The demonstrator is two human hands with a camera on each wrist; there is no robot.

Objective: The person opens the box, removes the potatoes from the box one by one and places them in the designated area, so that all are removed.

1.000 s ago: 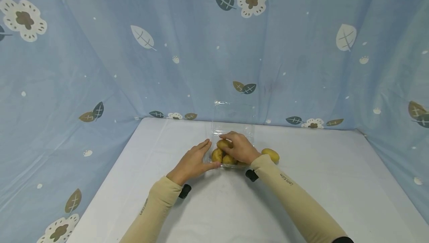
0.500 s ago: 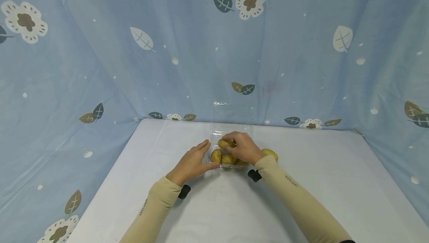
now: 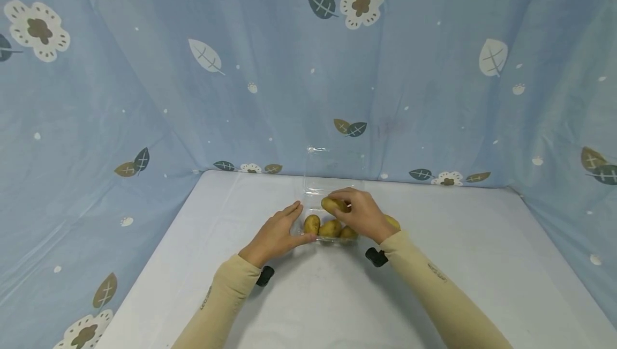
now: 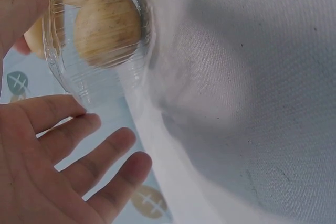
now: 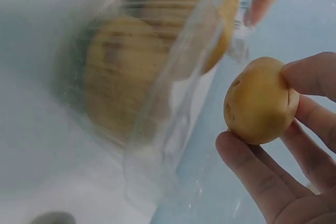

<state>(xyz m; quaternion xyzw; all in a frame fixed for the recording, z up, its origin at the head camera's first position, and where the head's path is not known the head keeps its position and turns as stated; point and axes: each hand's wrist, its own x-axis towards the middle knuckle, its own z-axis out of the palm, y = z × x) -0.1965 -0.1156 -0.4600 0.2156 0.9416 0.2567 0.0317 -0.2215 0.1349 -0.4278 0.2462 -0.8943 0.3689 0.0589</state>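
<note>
Yellow-brown potato (image 3: 333, 204) pinched in the right hand (image 3: 362, 214) at frame centre, above a clear plastic clamshell container (image 3: 332, 177), lid upright, holding three similar potatoes (image 3: 330, 228)

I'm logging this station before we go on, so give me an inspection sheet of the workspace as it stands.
Surface: white table, faint smudges near the front.
Job's things: clear plastic container with its lid upright at the back; three potatoes in container; held potato over the open box; one more potato lies on the table, mostly hidden behind the right wrist.
Clutter: nothing seen.
Hands: left hand rests flat, fingers straight, against the container's left side; right hand pinches the held potato in its fingertips.
Cables: nothing seen; small black wrist units only.
Surroundings: blue cloth backdrop with flowers and leaves on three sides.
</note>
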